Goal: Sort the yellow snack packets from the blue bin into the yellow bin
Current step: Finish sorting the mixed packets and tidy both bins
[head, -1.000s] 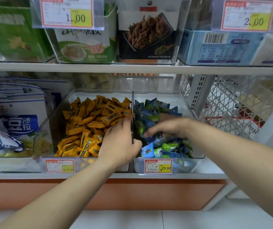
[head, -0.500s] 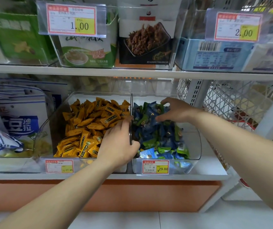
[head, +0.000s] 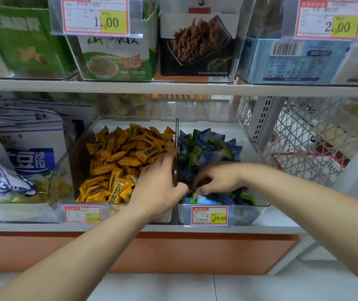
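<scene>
on the shelf [head: 173,228], our right hand [head: 218,181] digs, fingers curled, in the blue bin [head: 258,164]; hold unclear. packets look light, crinkly: pinch an end.

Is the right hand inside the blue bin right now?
Inside: the right hand is below the blue bin rim, fingers buried among blue packets.

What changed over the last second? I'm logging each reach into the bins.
The right hand went from the front of the blue bin to its back, then returned to the front, fingers curled down among the blue packets; whether it grips one is hidden. The left hand stayed on the divider beside the yellow packets.
</scene>
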The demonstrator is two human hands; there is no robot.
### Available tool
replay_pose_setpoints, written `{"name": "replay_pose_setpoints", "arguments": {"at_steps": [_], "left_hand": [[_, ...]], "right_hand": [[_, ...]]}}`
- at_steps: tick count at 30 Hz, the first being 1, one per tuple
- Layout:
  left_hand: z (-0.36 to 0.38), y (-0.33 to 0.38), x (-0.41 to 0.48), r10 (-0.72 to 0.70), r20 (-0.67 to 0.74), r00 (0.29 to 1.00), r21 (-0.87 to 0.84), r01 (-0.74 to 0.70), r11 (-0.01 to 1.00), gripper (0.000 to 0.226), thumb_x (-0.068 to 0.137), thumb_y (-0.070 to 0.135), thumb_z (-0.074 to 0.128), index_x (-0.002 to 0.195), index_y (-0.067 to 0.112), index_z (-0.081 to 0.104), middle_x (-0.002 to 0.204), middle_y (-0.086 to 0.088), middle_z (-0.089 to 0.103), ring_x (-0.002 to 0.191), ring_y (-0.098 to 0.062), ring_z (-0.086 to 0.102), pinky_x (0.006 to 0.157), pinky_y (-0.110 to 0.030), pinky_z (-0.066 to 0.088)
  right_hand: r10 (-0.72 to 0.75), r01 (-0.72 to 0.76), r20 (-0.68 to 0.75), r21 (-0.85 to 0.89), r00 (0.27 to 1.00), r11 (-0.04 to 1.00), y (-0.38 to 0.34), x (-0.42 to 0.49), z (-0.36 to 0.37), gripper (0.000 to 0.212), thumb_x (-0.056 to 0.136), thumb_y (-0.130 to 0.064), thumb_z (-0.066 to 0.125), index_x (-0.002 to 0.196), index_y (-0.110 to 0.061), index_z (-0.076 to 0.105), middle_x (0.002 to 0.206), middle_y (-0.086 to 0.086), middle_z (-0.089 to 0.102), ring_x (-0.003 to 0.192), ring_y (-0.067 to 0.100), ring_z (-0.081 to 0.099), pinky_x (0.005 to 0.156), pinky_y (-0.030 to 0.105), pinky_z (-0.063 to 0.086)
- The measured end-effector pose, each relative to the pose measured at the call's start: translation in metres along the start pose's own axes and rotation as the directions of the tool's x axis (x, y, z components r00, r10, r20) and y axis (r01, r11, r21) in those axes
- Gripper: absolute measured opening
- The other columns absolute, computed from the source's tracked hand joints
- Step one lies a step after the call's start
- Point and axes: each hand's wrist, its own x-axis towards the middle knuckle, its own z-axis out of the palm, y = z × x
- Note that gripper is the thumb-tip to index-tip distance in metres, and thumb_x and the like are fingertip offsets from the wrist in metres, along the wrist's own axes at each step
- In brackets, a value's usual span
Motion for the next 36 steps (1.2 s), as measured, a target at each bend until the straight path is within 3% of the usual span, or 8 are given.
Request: {"name": "replay_pose_setpoints", "arguments": {"at_steps": [5, 9, 12, 14, 21, 24, 27, 36], "left_hand": [[0.0, 0.002, 0.0, -0.001, -0.01, 1.0, 0.008, 0.001, 1.0, 0.086, 0.074, 0.037, 0.063, 0.151, 0.033, 0.025, 0.141, 0.001, 0.051, 0.124, -0.024, 0.051, 0.106, -0.039, 0.043], [0.0, 0.002, 0.001, -0.003, -0.008, 1.0, -0.001, 0.003, 1.0, 0.086, 0.072, 0.037, 0.062, 0.15, 0.032, 0.027, 0.139, 0.0, 0.053, 0.123, -0.024, 0.052, 0.104, -0.042, 0.045], [-0.001, 0.001, 0.001, -0.001, 0.003, 1.0, -0.008, 0.001, 1.0, 0.087, 0.071, 0.04, 0.062, 0.15, 0.031, 0.026, 0.141, -0.001, 0.053, 0.123, -0.025, 0.053, 0.102, -0.044, 0.045], [-0.001, 0.002, 0.0, -0.003, 0.006, 1.0, -0.016, 0.003, 1.0, 0.088, 0.07, 0.041, 0.059, 0.15, 0.032, 0.026, 0.143, -0.001, 0.051, 0.125, -0.025, 0.052, 0.103, -0.044, 0.045], [-0.006, 0.0, -0.002, 0.01, 0.05, 0.999, -0.088, -0.006, 0.996, 0.09, 0.069, 0.047, 0.059, 0.152, 0.036, 0.024, 0.147, 0.004, 0.046, 0.131, -0.021, 0.048, 0.106, -0.044, 0.044], [-0.011, -0.005, -0.002, 0.036, 0.098, 0.995, -0.137, -0.022, 0.99, 0.095, 0.07, 0.048, 0.062, 0.155, 0.038, 0.021, 0.153, 0.007, 0.041, 0.137, -0.018, 0.043, 0.109, -0.041, 0.042], [-0.014, -0.009, -0.002, 0.056, 0.118, 0.991, -0.169, -0.035, 0.985, 0.096, 0.073, 0.043, 0.069, 0.156, 0.036, 0.022, 0.155, 0.008, 0.038, 0.14, -0.013, 0.04, 0.111, -0.035, 0.041], [-0.015, -0.009, -0.002, 0.088, 0.113, 0.99, -0.202, -0.064, 0.977, 0.095, 0.072, 0.043, 0.066, 0.156, 0.036, 0.022, 0.155, 0.009, 0.038, 0.141, -0.01, 0.038, 0.113, -0.035, 0.039]], "right_hand": [[0.08, -0.099, -0.097, -0.211, 0.992, 0.972, 0.015, -0.009, -0.014, 0.024, 0.094, -0.034, 0.059, 0.117, -0.033, 0.068, 0.118, -0.008, 0.065, 0.103, 0.017, 0.059, 0.086, 0.031, 0.052], [-0.037, -0.072, -0.425, -0.238, 0.905, 0.969, 0.002, -0.001, -0.012, 0.021, 0.084, -0.023, 0.062, 0.1, -0.033, 0.071, 0.103, -0.01, 0.067, 0.094, 0.018, 0.063, 0.076, 0.031, 0.054], [-0.074, 0.093, -0.145, 0.127, 0.987, 0.988, -0.011, 0.003, -0.002, 0.025, 0.086, -0.031, 0.065, 0.111, -0.031, 0.068, 0.101, -0.01, 0.07, 0.089, 0.013, 0.064, 0.075, 0.027, 0.052], [-0.081, 0.081, -0.02, -0.015, 0.997, 0.997, -0.012, 0.007, 0.006, 0.029, 0.09, -0.035, 0.064, 0.118, -0.03, 0.063, 0.103, -0.012, 0.066, 0.09, 0.014, 0.062, 0.075, 0.028, 0.051], [0.034, -0.127, -0.283, -0.315, 0.958, 0.941, 0.005, 0.009, -0.005, 0.016, 0.087, -0.018, 0.061, 0.093, -0.032, 0.068, 0.104, -0.007, 0.06, 0.092, 0.022, 0.06, 0.071, 0.031, 0.052], [-0.119, 0.014, -0.415, -0.248, 0.902, 0.969, -0.001, 0.013, 0.001, 0.019, 0.088, -0.02, 0.061, 0.1, -0.028, 0.074, 0.103, -0.006, 0.066, 0.09, 0.019, 0.063, 0.074, 0.031, 0.055], [-0.127, 0.152, -0.243, 0.09, 0.962, 0.984, -0.009, 0.017, 0.004, 0.024, 0.094, -0.023, 0.06, 0.115, -0.024, 0.072, 0.106, -0.01, 0.069, 0.088, 0.007, 0.061, 0.078, 0.023, 0.049], [-0.039, 0.039, -0.005, 0.06, 0.999, 0.997, 0.0, 0.027, 0.011, 0.039, 0.089, -0.027, 0.071, 0.126, -0.023, 0.057, 0.112, -0.003, 0.067, 0.096, 0.015, 0.062, 0.083, 0.031, 0.054]]}}
